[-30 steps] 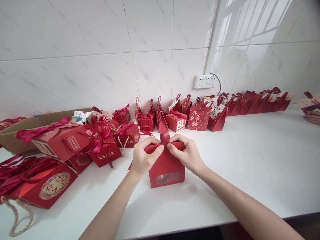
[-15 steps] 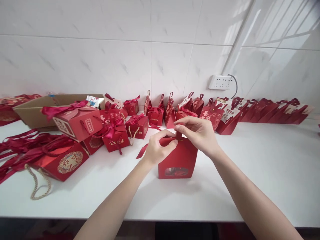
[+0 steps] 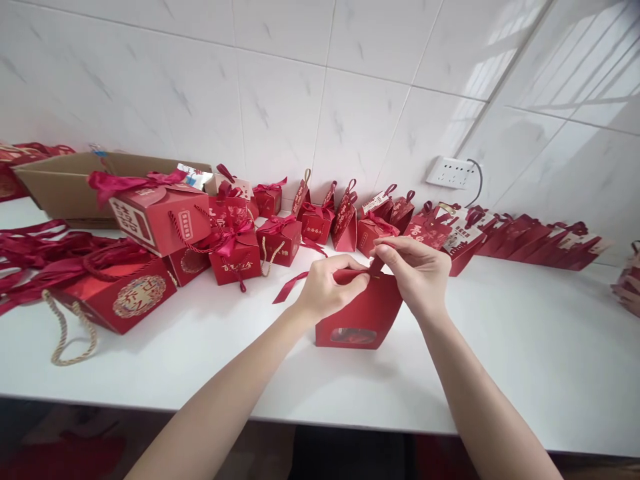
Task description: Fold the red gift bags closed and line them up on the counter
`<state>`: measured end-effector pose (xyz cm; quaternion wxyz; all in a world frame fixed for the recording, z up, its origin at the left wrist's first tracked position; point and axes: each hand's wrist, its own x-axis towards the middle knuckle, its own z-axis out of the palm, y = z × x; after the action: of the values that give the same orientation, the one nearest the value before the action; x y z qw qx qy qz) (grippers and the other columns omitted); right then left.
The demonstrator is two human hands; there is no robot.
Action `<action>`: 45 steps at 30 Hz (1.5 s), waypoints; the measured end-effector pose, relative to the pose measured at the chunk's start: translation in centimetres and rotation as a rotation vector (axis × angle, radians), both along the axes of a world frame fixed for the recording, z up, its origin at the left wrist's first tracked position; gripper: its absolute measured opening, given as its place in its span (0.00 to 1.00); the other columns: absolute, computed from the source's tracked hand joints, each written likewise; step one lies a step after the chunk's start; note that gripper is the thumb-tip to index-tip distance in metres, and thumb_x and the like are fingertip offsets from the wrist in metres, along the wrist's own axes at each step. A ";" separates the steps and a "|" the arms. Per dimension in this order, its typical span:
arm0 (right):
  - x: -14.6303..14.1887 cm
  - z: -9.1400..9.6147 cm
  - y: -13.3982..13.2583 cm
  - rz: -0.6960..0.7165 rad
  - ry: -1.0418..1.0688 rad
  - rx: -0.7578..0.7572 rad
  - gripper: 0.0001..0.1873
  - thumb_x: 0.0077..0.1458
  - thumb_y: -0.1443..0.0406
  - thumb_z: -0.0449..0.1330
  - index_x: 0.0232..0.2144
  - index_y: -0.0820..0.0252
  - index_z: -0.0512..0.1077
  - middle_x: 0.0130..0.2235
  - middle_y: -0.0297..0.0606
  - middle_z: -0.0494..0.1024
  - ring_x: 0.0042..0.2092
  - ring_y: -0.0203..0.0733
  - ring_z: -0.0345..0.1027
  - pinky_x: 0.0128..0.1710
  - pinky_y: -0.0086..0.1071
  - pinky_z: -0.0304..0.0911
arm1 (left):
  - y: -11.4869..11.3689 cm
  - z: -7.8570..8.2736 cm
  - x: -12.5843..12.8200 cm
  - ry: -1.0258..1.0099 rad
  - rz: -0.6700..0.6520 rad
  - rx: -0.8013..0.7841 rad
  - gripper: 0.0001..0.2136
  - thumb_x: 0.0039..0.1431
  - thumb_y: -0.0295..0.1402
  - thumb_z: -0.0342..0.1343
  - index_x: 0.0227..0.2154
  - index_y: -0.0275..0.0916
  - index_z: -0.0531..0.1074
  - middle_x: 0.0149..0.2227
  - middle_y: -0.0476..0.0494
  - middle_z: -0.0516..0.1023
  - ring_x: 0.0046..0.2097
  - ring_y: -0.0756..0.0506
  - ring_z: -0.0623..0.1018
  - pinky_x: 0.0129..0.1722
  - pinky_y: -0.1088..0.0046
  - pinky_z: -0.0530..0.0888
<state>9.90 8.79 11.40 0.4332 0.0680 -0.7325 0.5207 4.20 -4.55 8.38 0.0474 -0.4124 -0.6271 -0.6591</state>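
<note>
A red gift box (image 3: 360, 317) with a small oval window low on its front stands upright on the white table in front of me. My left hand (image 3: 325, 288) pinches the box's top edge, thumb and forefinger beside the slot. Above that slot, the fingers of my right hand (image 3: 420, 267) are closed on a dark red ribbon (image 3: 377, 263) that comes up through the top. The ribbon's loose tail (image 3: 290, 288) trails out behind my left hand. My fingers hide part of the box's top.
Several red gift boxes with bows (image 3: 235, 257) crowd the left, near a cardboard carton (image 3: 65, 190) and a heap of loose ribbons (image 3: 30, 260). A row of small ribboned boxes (image 3: 530, 237) lines the wall. A power strip (image 3: 450, 172) is mounted on the tiles.
The view has tilted and shifted. My right hand has drawn the ribbon a little up and to the right, so more of it shows above the box. My left hand still pinches the top.
</note>
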 end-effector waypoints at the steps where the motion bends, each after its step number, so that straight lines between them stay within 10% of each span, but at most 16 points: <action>1: 0.1 0.0 0.2 0.033 -0.034 -0.010 0.04 0.48 0.63 0.66 0.30 0.54 0.78 0.27 0.32 0.79 0.27 0.35 0.72 0.27 0.28 0.69 | 0.0 0.0 0.0 -0.001 0.002 -0.003 0.04 0.50 0.26 0.56 0.24 0.39 0.74 0.28 0.51 0.79 0.33 0.49 0.78 0.37 0.74 0.74; 7: 1.6 -1.1 1.7 0.240 -0.207 0.045 0.11 0.51 0.62 0.64 0.39 0.53 0.76 0.37 0.34 0.80 0.38 0.39 0.74 0.38 0.31 0.71 | 0.0 -0.1 0.0 -0.006 0.019 -0.006 0.04 0.50 0.26 0.56 0.24 0.39 0.74 0.27 0.51 0.78 0.32 0.50 0.77 0.35 0.76 0.73; 18: 1.5 -3.0 0.5 -0.060 -0.117 0.123 0.02 0.50 0.66 0.61 0.27 0.56 0.75 0.30 0.32 0.80 0.32 0.38 0.74 0.33 0.30 0.70 | 0.0 -0.2 -0.2 0.025 0.055 -0.001 0.04 0.49 0.26 0.58 0.24 0.39 0.76 0.26 0.53 0.79 0.29 0.51 0.77 0.31 0.80 0.73; 28: 1.5 -1.0 0.9 0.118 -0.212 0.115 0.11 0.52 0.63 0.60 0.39 0.56 0.73 0.36 0.35 0.77 0.36 0.38 0.71 0.37 0.31 0.68 | -0.1 -0.2 -0.1 0.038 0.069 -0.033 0.05 0.50 0.27 0.57 0.26 0.40 0.77 0.28 0.52 0.81 0.32 0.50 0.79 0.34 0.79 0.75; 34: 0.4 0.7 -0.1 0.075 -0.212 0.038 0.13 0.50 0.60 0.62 0.20 0.59 0.66 0.21 0.30 0.69 0.24 0.33 0.63 0.25 0.28 0.60 | -0.1 -0.1 -0.2 0.024 0.080 -0.046 0.04 0.49 0.28 0.57 0.25 0.39 0.77 0.27 0.51 0.80 0.31 0.49 0.78 0.34 0.77 0.76; 45: -0.4 0.0 -0.2 0.040 -0.225 -0.033 0.15 0.47 0.55 0.63 0.20 0.58 0.67 0.20 0.31 0.67 0.22 0.33 0.59 0.20 0.28 0.54 | -0.1 0.0 -0.2 0.044 0.079 -0.099 0.04 0.50 0.32 0.59 0.24 0.40 0.73 0.26 0.51 0.78 0.31 0.49 0.77 0.33 0.75 0.74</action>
<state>9.50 8.54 11.40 0.3387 0.0166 -0.7662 0.5458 4.02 -4.69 8.42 0.0668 -0.4036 -0.6734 -0.6158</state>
